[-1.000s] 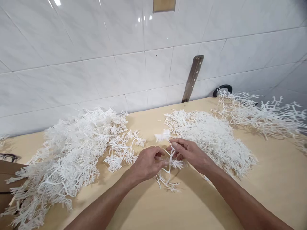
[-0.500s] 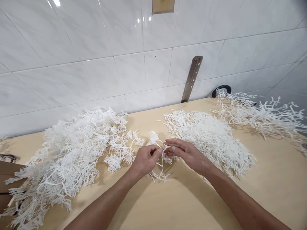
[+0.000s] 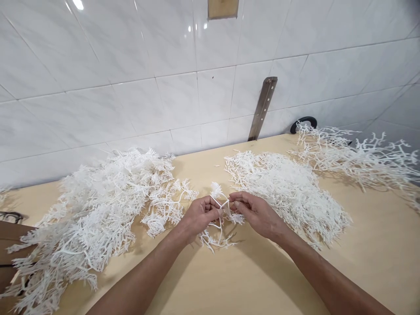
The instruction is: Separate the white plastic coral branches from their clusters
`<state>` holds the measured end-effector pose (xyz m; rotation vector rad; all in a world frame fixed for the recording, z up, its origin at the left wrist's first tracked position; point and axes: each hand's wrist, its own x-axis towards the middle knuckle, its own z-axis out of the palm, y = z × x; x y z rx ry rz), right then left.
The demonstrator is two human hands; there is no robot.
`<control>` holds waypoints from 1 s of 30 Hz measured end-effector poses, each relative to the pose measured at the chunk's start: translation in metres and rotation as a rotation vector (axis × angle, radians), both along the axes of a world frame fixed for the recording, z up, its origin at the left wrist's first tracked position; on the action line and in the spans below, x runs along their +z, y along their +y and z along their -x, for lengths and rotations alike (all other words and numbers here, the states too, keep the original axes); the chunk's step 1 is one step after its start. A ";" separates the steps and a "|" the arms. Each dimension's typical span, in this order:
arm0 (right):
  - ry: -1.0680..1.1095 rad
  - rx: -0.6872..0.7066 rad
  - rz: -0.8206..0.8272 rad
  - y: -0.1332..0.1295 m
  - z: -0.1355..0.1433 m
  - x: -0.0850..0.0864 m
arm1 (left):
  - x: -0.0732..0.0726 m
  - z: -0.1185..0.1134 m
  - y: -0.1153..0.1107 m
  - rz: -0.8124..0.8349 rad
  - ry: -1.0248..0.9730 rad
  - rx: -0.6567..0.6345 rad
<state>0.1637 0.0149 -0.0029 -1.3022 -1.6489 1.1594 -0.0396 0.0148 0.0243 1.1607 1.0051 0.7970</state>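
Observation:
A thin white branching plastic sprig [image 3: 224, 204] is between my two hands over the middle of the table. My left hand [image 3: 202, 215] pinches its stem between thumb and fingers. My right hand [image 3: 255, 211] has its thumb and fingertips closed on the sprig's right side. A feathery white tuft sticks up beyond the fingers, and forked ends hang below toward the table. The fingers partly hide the stem joints. Left of my hands lies a large heap of feathery white sprigs [image 3: 108, 205]. To the right is a flatter pile of white sprigs [image 3: 278, 183].
Larger bare white branches [image 3: 357, 157] lie at the far right, by a black ring [image 3: 303, 124]. A metal strip [image 3: 263, 109] leans on the tiled wall [image 3: 177, 100]. A brown cardboard box [image 3: 15, 245] stands at the left edge of the wooden table [image 3: 210, 284].
The sprig has turned a little, its tuft shifting right. My right hand's fingers, stretched out before, have curled in and closed on it. My left hand still pinches the stem.

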 end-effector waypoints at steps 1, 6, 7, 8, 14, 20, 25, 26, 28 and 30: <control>-0.042 0.002 -0.022 0.000 0.000 0.002 | 0.001 0.001 0.000 0.002 -0.029 -0.001; -0.146 0.069 -0.038 0.000 -0.002 0.011 | 0.006 0.002 -0.001 0.025 -0.125 0.003; -0.141 0.090 -0.030 0.000 -0.002 0.012 | 0.007 0.002 -0.002 0.035 -0.141 0.001; -0.135 0.107 -0.021 -0.001 -0.002 0.012 | 0.007 0.002 -0.002 0.048 -0.157 -0.001; -0.139 0.086 0.035 0.000 -0.004 0.014 | 0.006 -0.001 -0.004 0.144 -0.264 0.034; -0.017 -0.041 0.055 0.003 -0.011 0.004 | 0.001 -0.002 -0.005 0.128 -0.348 0.078; 0.026 -0.039 0.187 0.005 -0.014 0.001 | 0.000 -0.002 -0.004 0.097 -0.390 0.099; 0.040 -0.036 0.221 0.005 -0.015 0.002 | 0.000 -0.002 -0.004 0.092 -0.393 0.100; 0.075 -0.023 0.274 0.005 -0.014 0.002 | 0.001 -0.002 -0.004 0.102 -0.407 0.094; 0.108 -0.004 0.314 0.005 -0.013 0.004 | 0.001 -0.003 -0.004 0.122 -0.430 0.088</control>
